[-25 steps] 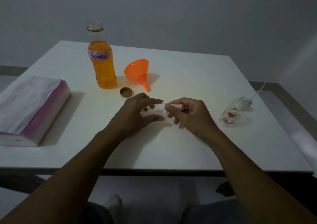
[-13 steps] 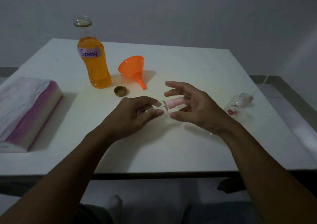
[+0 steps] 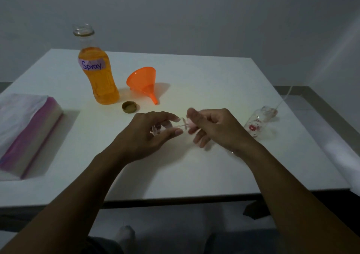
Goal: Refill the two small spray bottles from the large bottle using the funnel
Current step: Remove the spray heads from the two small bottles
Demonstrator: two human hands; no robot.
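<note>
My left hand (image 3: pixel 148 135) grips a small clear spray bottle (image 3: pixel 180 125) held sideways just above the table. My right hand (image 3: pixel 214 129) is closed on that bottle's pink spray top (image 3: pixel 190 125). A second small spray bottle (image 3: pixel 258 121) with a red flower print lies on its side at the right, its top off. The large bottle (image 3: pixel 97 74) labelled "Spray" stands uncapped at the back left, about two thirds full of orange liquid. The orange funnel (image 3: pixel 145 83) lies on its side beside it.
A gold bottle cap (image 3: pixel 129 106) lies in front of the large bottle. A pack of tissues (image 3: pixel 25 131) in purple wrap sits at the table's left edge. The white table (image 3: pixel 194 166) ends near my lap; a thin tube (image 3: pixel 284 98) trails off the right side.
My right hand, with fingers spread half a second ago, has closed again on the pink spray top. My left hand has kept its hold on the small bottle. The camera view shifted slightly.
</note>
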